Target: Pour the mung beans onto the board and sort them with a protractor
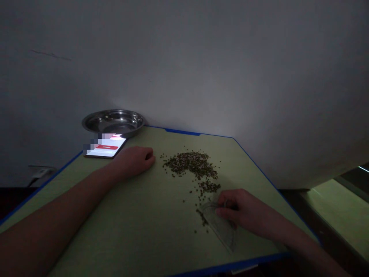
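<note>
My right hand [239, 209] pinches a clear plastic protractor [220, 225] by its curved side. The protractor's long straight edge faces left and rests on or close to the tabletop. A few small greenish-brown beans [202, 218] lie against that edge. Farther back is a loose heap of the same beans [191, 163], with a smaller clump trailing from it towards my right hand. My left hand [137, 159] rests on the table left of the heap, its fingers curled in and nothing seen in them. Its palm side is hidden.
The pale green table [138, 227] has a blue rim and meets a grey wall at the back. A shiny metal basin [115, 121] stands at the far left corner. In front of it lies a phone [106, 148] with a lit screen, close behind my left wrist.
</note>
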`<move>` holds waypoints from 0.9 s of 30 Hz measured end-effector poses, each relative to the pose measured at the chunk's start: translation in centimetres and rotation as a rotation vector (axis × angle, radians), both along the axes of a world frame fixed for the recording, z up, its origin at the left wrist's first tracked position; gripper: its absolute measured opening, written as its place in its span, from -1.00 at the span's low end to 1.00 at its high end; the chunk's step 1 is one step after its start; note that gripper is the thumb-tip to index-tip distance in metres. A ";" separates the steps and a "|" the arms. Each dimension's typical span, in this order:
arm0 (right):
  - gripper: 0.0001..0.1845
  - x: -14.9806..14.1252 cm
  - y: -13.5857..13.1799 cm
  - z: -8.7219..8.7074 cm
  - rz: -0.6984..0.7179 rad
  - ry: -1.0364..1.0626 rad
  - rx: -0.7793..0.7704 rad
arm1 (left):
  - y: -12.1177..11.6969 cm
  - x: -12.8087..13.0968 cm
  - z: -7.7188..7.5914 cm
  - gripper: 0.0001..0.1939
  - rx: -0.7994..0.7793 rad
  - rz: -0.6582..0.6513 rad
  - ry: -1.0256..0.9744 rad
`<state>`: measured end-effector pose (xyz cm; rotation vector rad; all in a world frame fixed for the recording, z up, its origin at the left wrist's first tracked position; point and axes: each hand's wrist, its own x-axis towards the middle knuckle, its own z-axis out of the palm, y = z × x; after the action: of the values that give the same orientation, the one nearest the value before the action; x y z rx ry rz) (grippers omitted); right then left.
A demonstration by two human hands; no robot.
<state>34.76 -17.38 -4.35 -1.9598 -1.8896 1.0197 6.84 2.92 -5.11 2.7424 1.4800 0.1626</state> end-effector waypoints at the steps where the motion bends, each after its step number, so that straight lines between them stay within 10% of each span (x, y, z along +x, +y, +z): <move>1: -0.87 -0.2 0.0 0.0 0.008 -0.009 0.004 | 0.0 0.0 0.0 -0.67 0.003 -0.002 0.002; 27: -0.88 -2.3 -3.6 -0.1 0.116 -0.130 -0.024 | -0.3 0.2 0.0 -0.67 0.015 -0.004 0.030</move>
<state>32.45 -21.00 -4.44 -1.9943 -2.0914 0.9709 7.04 2.60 -5.09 2.7711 1.4865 0.1338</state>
